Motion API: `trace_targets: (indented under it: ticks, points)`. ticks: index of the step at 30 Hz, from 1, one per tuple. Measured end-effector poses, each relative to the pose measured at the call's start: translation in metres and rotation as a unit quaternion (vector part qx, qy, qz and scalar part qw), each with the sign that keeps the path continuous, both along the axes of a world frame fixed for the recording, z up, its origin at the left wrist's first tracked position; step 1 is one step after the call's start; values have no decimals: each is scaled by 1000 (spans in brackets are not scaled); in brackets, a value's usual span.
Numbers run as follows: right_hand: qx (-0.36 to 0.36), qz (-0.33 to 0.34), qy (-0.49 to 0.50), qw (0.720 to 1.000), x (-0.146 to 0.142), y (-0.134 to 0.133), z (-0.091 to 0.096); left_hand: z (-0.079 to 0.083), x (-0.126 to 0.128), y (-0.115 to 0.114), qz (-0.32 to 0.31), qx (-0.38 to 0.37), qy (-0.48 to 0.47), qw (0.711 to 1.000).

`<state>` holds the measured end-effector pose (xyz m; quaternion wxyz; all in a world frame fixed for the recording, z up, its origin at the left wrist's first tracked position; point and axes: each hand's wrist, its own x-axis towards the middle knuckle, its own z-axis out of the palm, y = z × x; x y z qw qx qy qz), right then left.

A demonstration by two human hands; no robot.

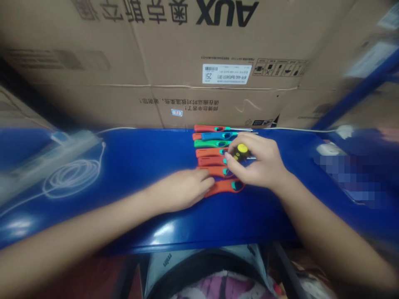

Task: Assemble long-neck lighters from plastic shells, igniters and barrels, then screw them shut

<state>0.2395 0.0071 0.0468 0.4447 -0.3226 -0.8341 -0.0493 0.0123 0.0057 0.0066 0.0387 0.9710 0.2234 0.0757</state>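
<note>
A column of several long-necked gas lighters lies on the blue tabletop, including a red lighter [208, 128] at the back, a blue lighter [215, 136] and a green lighter [207, 143]. My left hand [183, 189] is closed with its fingertips on the end of the nearest orange lighter [225, 187], which lies slightly askew from the others. In my right hand [262, 160] is a screwdriver [242, 150] with a black and yellow handle, gripped above the metal necks of the middle lighters. That hand hides some of those necks.
A large cardboard box [174, 62] stands against the back of the blue table [162, 158]. At the left lie a white power strip [52, 160] and a coiled white cable [73, 176]. A white plug [344, 132] and a pixelated flat object [355, 178] are at the right.
</note>
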Motion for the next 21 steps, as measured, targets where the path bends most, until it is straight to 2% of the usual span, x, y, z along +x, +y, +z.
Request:
trace_targets:
  ticks: [5, 8, 12, 15, 17, 21]
  points:
    - [31, -9, 7, 999, 2, 1, -2, -3, 6, 9, -61, 64, 21, 996]
    - [37, -28, 3, 999, 3, 2, -5, 1, 10, 10, -57, 85, 36, 994]
    - [48, -45, 12, 998, 4, 3, -6, 17, 4, 13, 22, 51, 31, 998]
    - [53, -58, 46, 996, 3, 2, -5, 24, -16, 24, 117, 8, 23, 993]
    - [34, -71, 73, 994, 0, 0, -4, 20, -32, 34, 164, -29, 18, 986]
    - [-31, -86, 102, 991, -7, -2, -5, 0, -57, 50, 204, -108, -50, 972]
